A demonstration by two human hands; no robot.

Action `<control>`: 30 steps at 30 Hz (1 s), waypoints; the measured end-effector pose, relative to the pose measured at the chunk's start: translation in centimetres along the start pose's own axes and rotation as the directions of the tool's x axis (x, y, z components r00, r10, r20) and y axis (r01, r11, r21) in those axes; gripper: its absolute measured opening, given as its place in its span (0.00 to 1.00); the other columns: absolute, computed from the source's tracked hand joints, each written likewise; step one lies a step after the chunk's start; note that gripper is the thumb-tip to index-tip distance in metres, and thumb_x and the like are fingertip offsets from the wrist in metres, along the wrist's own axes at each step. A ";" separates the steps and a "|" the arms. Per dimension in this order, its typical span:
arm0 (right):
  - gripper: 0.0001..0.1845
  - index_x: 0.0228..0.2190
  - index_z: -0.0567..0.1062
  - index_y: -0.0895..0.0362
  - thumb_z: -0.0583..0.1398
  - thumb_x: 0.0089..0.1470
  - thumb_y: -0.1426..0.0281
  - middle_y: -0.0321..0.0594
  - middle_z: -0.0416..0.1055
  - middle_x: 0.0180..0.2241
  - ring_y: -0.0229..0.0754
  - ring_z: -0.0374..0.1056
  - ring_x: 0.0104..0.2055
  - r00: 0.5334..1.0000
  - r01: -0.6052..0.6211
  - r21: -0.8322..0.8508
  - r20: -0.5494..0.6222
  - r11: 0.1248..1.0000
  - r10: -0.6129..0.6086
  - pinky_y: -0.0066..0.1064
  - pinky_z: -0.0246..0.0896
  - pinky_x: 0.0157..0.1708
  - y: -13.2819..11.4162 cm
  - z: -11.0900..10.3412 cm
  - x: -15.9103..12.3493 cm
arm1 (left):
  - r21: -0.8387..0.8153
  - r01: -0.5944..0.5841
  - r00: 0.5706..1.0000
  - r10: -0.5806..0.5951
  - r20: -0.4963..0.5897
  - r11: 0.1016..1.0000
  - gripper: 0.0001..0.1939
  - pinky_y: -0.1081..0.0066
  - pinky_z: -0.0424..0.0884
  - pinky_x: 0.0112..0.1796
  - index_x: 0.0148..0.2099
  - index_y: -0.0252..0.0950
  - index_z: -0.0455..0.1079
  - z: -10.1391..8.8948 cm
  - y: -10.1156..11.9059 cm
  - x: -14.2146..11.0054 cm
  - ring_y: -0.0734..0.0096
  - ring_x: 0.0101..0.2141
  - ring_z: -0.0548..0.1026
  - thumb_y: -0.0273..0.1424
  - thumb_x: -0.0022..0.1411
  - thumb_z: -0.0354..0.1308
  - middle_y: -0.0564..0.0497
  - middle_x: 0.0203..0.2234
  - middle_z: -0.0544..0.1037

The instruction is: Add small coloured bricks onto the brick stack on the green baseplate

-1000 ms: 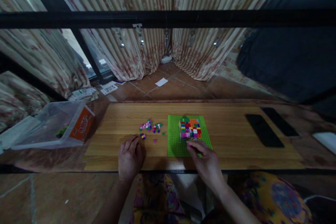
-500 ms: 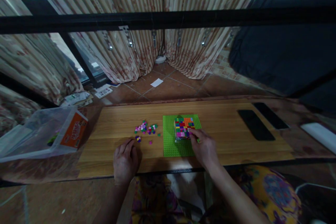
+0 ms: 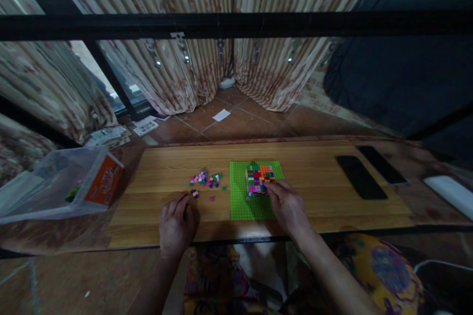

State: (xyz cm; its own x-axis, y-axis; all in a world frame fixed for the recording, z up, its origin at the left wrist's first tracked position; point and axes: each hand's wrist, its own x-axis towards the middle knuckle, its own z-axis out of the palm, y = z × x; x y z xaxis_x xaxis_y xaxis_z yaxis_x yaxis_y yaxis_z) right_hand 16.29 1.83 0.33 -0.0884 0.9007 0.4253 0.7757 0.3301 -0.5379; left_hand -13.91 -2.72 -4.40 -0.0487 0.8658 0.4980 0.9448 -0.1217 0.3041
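A block of small multicoloured toy bricks stands on a green studded baseplate. My right hand is at its near right corner, thumb and fingers pinched together against the top bricks. Whatever lies between those fingertips is hidden. To the left of the plate, my left hand rests on the wooden table, fingers loosely curled and thumb apart, with nothing visible in it. Just beyond its fingertips sits a purple and yellow brick cluster. A heap of pink, green and purple bricks lies farther back, and a single magenta brick lies nearer the plate.
Two dark phone-like slabs lie at the right of the wooden table. A clear plastic box with an orange label stands off its left end. A white object is at the far right. Behind hang striped curtains.
My right fingertips have shifted very slightly to the left over the brick block. The left hand and the loose bricks stay put; the view has tilted a little.
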 end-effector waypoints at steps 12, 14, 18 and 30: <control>0.15 0.31 0.79 0.55 0.53 0.59 0.67 0.43 0.78 0.33 0.45 0.73 0.34 0.986 -0.166 0.061 -0.018 0.984 0.168 0.35 0.66 0.36 0.0 -0.3 0.2 | -0.022 0.012 1.000 -0.012 0.006 1.000 0.15 0.56 0.68 0.49 0.51 0.37 0.70 -0.1 0.1 0.1 0.56 0.45 0.73 0.31 0.64 0.48 0.43 0.45 0.77; 0.15 0.30 0.78 0.55 0.52 0.60 0.67 0.43 0.77 0.33 0.44 0.73 0.34 0.988 -0.152 0.047 -0.026 0.987 0.153 0.34 0.65 0.36 -0.1 -0.2 0.2 | -0.015 0.012 1.000 -0.012 0.005 1.000 0.15 0.56 0.69 0.49 0.50 0.36 0.70 -0.1 0.1 0.1 0.56 0.46 0.73 0.31 0.65 0.48 0.43 0.45 0.77; 0.16 0.31 0.78 0.55 0.52 0.61 0.66 0.44 0.77 0.33 0.44 0.72 0.33 0.981 -0.177 0.028 -0.079 0.984 0.179 0.33 0.64 0.35 -0.3 0.1 0.0 | 0.008 0.000 1.000 0.000 0.008 1.000 0.15 0.56 0.69 0.48 0.50 0.35 0.70 0.0 0.0 0.1 0.55 0.46 0.73 0.31 0.65 0.48 0.42 0.45 0.77; 0.17 0.33 0.78 0.55 0.51 0.62 0.66 0.43 0.76 0.34 0.43 0.71 0.35 0.981 -0.178 -0.022 -0.080 0.984 0.176 0.32 0.64 0.36 -0.7 0.3 -0.4 | -0.007 0.013 1.000 -0.013 0.002 1.000 0.15 0.57 0.68 0.49 0.50 0.37 0.70 0.2 -0.2 -0.1 0.57 0.45 0.73 0.31 0.64 0.49 0.44 0.45 0.77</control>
State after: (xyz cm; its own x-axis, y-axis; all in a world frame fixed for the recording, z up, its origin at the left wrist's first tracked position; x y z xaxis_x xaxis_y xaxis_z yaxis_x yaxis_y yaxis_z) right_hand 15.62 1.30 0.29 0.0994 0.9193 0.3807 0.7923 0.1584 -0.5893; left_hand -14.05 -2.66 -4.70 -0.0606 0.8684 0.4922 0.9418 -0.1136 0.3165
